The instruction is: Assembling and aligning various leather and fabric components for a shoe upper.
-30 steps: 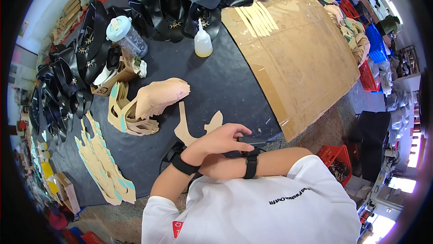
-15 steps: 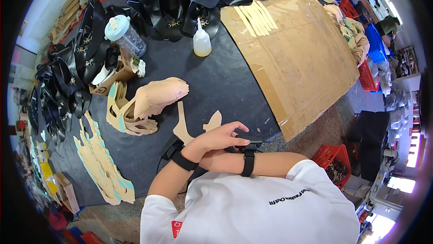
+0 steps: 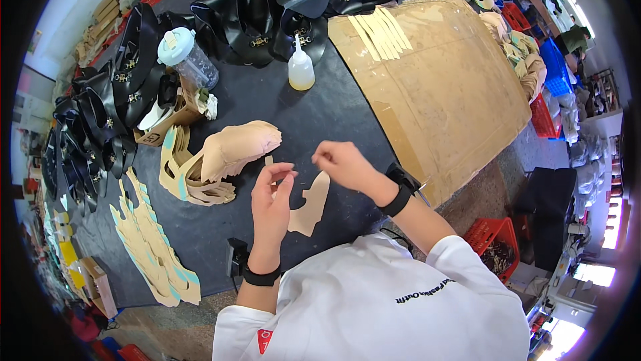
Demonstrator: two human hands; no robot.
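A flat beige shoe-lining piece (image 3: 308, 211) lies on the dark table in front of me, its curved arm pointing away. My left hand (image 3: 270, 197) is over its left side and hides part of it; the fingers bend toward the thumb, and whatever they may hold is not visible. Just past the tip of the right arm, my right hand (image 3: 344, 164) hovers with its fingers drawn together in a pinch. Anything between those fingertips is too small to make out. Beyond my left hand rests a bundle of stacked beige lining pieces (image 3: 237, 147).
More beige pieces with light-blue edges (image 3: 150, 241) lie fanned at left. A glue bottle (image 3: 301, 71) and a lidded cup (image 3: 190, 61) stand farther back. Black shoe uppers (image 3: 250, 21) crowd the far and left sides. Pale strips (image 3: 380, 33) lie on a cardboard sheet (image 3: 447, 94) at right.
My arms were crossed, with the left hand over to the right. They have uncrossed: the left hand moved left, and the right hand came out to the right with fingers pinched.
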